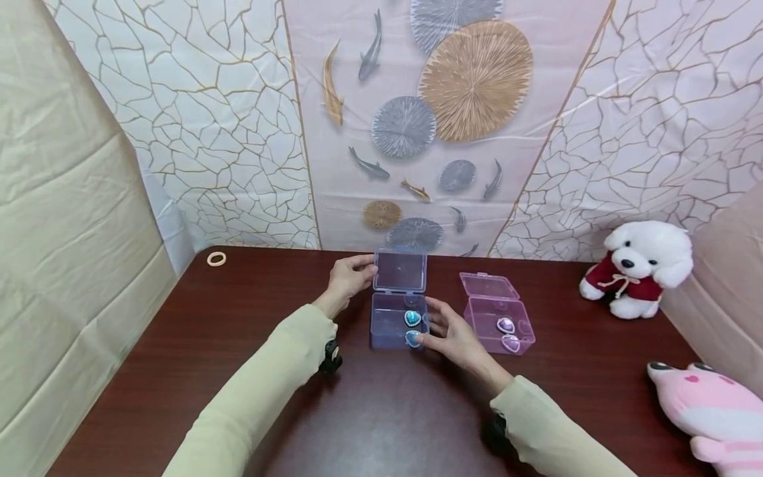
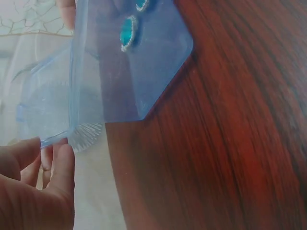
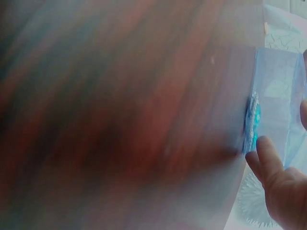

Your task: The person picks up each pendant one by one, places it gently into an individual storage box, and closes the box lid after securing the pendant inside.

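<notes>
A see-through blue plastic box (image 1: 389, 324) stands on the dark wooden table with its hinged lid (image 1: 399, 271) raised. Two blue heart-shaped gems (image 1: 412, 318) with pale beaded rims are inside it, toward the right. My left hand (image 1: 350, 281) pinches the lid's left edge between thumb and fingers; in the left wrist view the fingertips (image 2: 63, 149) meet at the lid's edge. At the box's right side, my right hand (image 1: 457, 336) holds the wall, thumb at the front corner and fingers farther back.
Right of my right hand stands an open pink box (image 1: 477, 338) holding two lilac gems (image 1: 506, 324). A beige ring (image 1: 216, 259) lies at the table's far left corner. A white plush dog (image 1: 644, 271) and a pink plush toy (image 1: 709, 411) are on the right. Patterned cloth hangs behind.
</notes>
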A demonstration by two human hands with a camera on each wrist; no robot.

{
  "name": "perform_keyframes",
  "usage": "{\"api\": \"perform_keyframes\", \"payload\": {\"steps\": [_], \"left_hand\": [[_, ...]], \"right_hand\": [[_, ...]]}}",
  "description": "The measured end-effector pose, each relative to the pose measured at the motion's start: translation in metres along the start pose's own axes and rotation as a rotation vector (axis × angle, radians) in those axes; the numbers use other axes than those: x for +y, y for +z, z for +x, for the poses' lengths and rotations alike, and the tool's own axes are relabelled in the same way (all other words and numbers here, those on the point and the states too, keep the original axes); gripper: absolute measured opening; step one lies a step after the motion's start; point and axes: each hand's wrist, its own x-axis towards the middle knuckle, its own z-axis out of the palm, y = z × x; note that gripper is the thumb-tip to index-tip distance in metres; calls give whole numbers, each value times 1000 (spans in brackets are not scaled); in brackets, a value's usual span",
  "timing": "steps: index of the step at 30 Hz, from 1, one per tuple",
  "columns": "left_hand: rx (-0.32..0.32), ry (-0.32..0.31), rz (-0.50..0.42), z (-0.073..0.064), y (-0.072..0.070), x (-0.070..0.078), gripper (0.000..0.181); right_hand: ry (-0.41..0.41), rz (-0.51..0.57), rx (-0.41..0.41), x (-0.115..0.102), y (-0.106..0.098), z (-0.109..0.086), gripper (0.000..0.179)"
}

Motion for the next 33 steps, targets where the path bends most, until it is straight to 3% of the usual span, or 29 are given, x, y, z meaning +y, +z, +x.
{"api": "perform_keyframes", "payload": {"steps": [5, 8, 10, 16, 19, 25, 33], "left_hand": [[43, 143, 161, -12, -5, 3, 21], [67, 246, 294, -24, -10, 2, 19], [47, 284, 344, -34, -14, 0, 19], [-151, 264, 388, -63, -26, -12, 32], [-194, 258, 414, -72, -29, -20, 40], [-134, 280, 443, -78, -28, -34, 49], [-68, 216, 270, -80, -24, -44, 44]], "right_hand": [[-19, -57, 75, 0, 4, 3, 66], [-26, -66, 71, 0, 5, 4, 65], [-13, -24, 45, 0, 4, 4, 64], [146, 307, -55, -6, 0, 4, 51], [201, 379, -81, -10, 0, 5, 57], [220, 399, -74, -10, 7, 9, 56], [229, 371, -38, -8, 12, 10, 59]]}}
